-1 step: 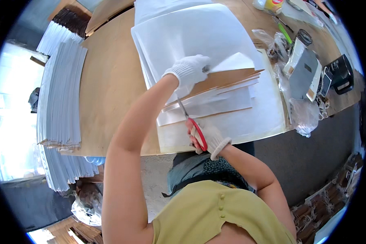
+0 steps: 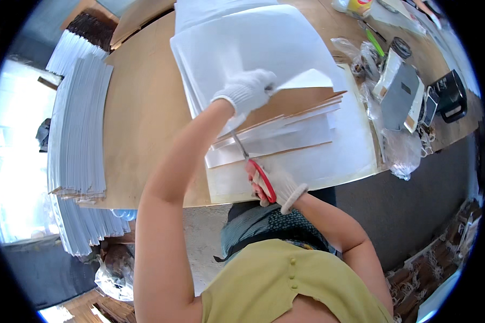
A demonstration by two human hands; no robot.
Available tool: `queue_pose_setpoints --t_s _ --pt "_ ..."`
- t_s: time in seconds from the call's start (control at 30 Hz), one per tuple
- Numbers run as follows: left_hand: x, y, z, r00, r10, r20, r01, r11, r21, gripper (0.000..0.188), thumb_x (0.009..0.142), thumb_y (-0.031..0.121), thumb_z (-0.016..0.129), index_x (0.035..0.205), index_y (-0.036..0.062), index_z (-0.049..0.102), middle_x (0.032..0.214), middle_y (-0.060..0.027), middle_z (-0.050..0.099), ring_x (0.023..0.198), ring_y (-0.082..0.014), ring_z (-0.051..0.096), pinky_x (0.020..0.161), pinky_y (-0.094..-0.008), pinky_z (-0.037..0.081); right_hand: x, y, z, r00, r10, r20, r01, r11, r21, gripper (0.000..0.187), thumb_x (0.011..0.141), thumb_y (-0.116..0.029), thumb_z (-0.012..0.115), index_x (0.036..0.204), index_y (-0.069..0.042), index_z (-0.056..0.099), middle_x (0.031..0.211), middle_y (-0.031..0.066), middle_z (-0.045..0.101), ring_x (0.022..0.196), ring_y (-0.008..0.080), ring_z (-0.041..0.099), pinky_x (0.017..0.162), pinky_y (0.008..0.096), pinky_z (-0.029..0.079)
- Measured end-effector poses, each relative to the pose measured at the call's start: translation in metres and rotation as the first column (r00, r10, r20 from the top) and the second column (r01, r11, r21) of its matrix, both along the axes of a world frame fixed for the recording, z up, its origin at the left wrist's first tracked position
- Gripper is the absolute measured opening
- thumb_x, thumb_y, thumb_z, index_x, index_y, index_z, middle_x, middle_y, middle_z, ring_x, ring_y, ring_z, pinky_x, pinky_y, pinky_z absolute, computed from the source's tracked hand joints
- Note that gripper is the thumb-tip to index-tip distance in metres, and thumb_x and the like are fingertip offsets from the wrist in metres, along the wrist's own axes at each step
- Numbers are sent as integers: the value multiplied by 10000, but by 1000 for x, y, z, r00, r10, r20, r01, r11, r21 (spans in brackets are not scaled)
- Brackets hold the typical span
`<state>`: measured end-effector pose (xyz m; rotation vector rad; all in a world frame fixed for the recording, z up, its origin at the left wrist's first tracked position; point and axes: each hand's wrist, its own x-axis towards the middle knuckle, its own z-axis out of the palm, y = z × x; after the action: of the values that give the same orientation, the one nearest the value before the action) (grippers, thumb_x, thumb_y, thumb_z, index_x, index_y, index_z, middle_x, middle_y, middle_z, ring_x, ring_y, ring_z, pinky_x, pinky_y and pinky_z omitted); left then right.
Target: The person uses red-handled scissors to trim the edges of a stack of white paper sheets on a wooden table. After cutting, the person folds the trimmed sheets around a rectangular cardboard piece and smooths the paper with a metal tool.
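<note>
My left hand, in a white knitted glove, is closed at the near edge of a stack of large white sheets. Its fingers curl around a sheet's edge beside a raised white corner; the fingertips are partly hidden. Below that edge shows a brown board face, with several white and brown layers fanned out toward me. My right hand, gloved with bare fingertips showing, grips red-handled scissors. The scissor blades point up and left at the layers' near left corner, just below my left wrist.
A wooden table bears the stack. Tall piles of white sheets stand at its left. On the right lie a grey flat panel, plastic bags, a green-handled tool and a black mug.
</note>
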<state>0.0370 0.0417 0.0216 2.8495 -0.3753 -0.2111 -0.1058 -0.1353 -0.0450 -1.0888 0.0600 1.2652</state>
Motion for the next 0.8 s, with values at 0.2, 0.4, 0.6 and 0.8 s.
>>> queue_pose_setpoints --t_s 0.2,0.4,0.6,0.8 --pt "0 0 35 770 -61 635 -149 951 272 150 831 65 619 976 93 649 1000 -132 680 867 -341 669 720 -433 544 17 -66 -9 987 -133 -95 153 955 254 640 962 -675 465 1004 -42 547 662 45 518 547 184 537 478 321 460" --pt "-33 -8 -38 910 -73 408 20 991 131 233 847 113 627 1080 115 642 1041 -102 594 955 -332 596 838 -452 486 45 -70 -3 916 -343 -208 370 923 105 914 792 -894 424 995 -11 546 684 110 516 583 257 550 578 390 486" --pt "-52 -29 -31 952 78 295 -79 997 -7 225 870 161 644 1092 122 634 1020 -100 608 1005 -330 583 867 -452 468 56 -71 7 964 -255 78 253 967 35 817 861 -836 398 929 -37 555 647 81 554 530 219 547 551 351 493" --pt "-45 -10 -48 934 53 353 -20 995 -94 153 896 187 634 1029 110 640 966 -100 635 930 -325 614 812 -438 501 55 -116 -1 934 -234 271 284 944 -167 691 915 -737 486 945 -50 558 590 30 544 505 173 558 513 302 471"
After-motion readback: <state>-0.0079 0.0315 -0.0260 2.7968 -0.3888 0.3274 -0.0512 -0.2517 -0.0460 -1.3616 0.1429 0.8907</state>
